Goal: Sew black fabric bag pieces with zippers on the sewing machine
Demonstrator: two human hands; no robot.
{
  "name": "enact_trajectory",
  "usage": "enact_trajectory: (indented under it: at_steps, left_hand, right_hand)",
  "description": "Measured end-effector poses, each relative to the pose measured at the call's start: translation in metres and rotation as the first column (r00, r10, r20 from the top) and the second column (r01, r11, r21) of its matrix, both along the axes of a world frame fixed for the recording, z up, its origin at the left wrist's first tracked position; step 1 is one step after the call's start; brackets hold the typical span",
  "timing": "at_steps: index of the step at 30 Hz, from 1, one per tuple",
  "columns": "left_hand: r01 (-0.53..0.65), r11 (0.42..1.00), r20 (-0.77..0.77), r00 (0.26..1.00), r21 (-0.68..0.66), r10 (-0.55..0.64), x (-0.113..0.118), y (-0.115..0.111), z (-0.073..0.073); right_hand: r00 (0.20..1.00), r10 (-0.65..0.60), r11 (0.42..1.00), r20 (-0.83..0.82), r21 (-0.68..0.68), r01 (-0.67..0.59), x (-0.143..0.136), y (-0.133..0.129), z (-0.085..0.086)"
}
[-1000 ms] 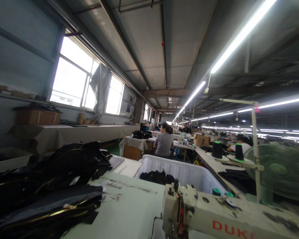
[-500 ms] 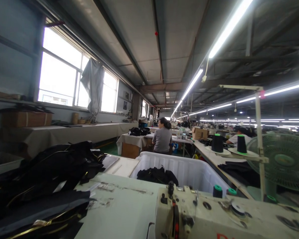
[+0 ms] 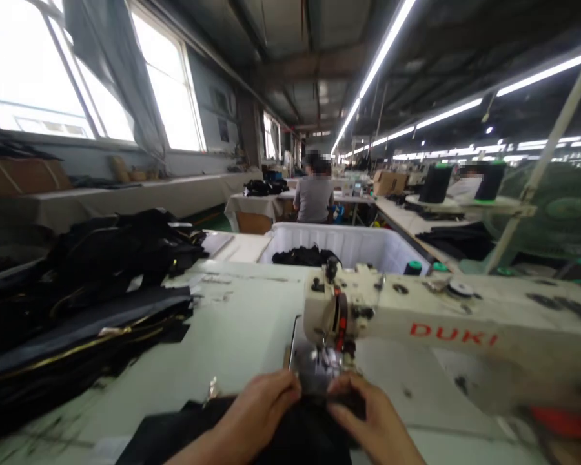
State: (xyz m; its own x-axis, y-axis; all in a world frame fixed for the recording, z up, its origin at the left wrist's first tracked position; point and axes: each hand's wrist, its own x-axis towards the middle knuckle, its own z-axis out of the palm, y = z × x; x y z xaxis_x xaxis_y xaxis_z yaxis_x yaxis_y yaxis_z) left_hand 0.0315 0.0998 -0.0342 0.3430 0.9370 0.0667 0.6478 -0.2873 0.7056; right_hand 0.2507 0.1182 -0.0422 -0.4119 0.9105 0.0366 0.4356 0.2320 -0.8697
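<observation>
A sewing machine (image 3: 392, 323) with red letters on its arm stands on a pale green table. Just in front of its needle area, my left hand (image 3: 266, 403) grips the edge of a piece of black fabric (image 3: 188, 433), fingers pressed together. My right hand (image 3: 363, 413) pinches the same fabric, thumb and fingers closed on its edge to the right. The cloth spreads from the hands toward the bottom of the view. At the left lies a pile of black fabric pieces (image 3: 121, 252) with gold-coloured zips along some edges.
A white plastic bin (image 3: 368, 242) holding black fabric stands behind the machine. Thread cones (image 3: 436, 184) sit on a stand at the right, near a green fan (image 3: 556, 206). Farther back, a person in a grey top (image 3: 314, 197) sits facing away.
The view has tilted down, bringing the machine's front, both my hands and the black fabric into sight. Neither hand was visible half a second ago.
</observation>
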Motion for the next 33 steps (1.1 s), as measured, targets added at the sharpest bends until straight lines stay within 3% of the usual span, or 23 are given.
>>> enact_trajectory:
  at_steps: [3, 5, 11, 16, 19, 25, 28, 31, 33]
  left_hand:
    - [0.003, 0.997, 0.055, 0.999, -0.074, 0.001, -0.003, -0.005, -0.008]
    - [0.034, 0.994, 0.082, 0.996, -0.101, -0.026, -0.005, -0.008, -0.007]
    - [0.154, 0.985, 0.153, 0.978, -0.08, -0.141, -0.004, -0.015, 0.007]
    - [0.149, 0.986, 0.097, 0.985, -0.074, -0.141, 0.001, -0.02, 0.007]
    - [0.151, 0.985, 0.118, 0.983, -0.089, -0.14, 0.005, -0.023, 0.005]
    - [0.037, 0.978, 0.291, 0.956, -0.207, 0.025, 0.013, -0.023, -0.004]
    - [-0.019, 0.982, 0.307, 0.949, -0.189, 0.078, 0.016, -0.023, -0.005]
    - [-0.075, 0.993, 0.302, 0.948, -0.086, 0.098, 0.016, -0.027, -0.004]
    - [-0.102, 0.994, 0.292, 0.95, -0.034, 0.108, 0.015, -0.029, -0.004]
  right_hand:
    - [0.978, -0.067, 0.991, -0.198, -0.123, 0.043, 0.005, -0.004, -0.001]
    - [0.964, -0.045, 0.986, -0.264, -0.167, 0.0, 0.007, -0.004, 0.001]
    - [0.918, 0.17, 0.955, -0.358, -0.17, -0.243, 0.01, 0.003, 0.01]
    - [0.913, 0.208, 0.953, -0.351, -0.136, -0.269, -0.005, 0.007, 0.019]
    - [0.937, 0.209, 0.968, -0.281, -0.073, -0.238, -0.019, 0.004, 0.023]
    - [0.95, 0.167, 0.983, -0.265, -0.026, -0.18, -0.029, -0.002, 0.024]
    - [0.95, 0.057, 0.997, -0.308, -0.025, -0.068, -0.021, -0.015, 0.024]
    - [0.985, -0.121, 0.981, -0.122, 0.134, 0.137, -0.01, -0.038, 0.022]
    - [0.988, -0.154, 0.943, -0.022, 0.296, 0.153, -0.005, -0.055, 0.018]
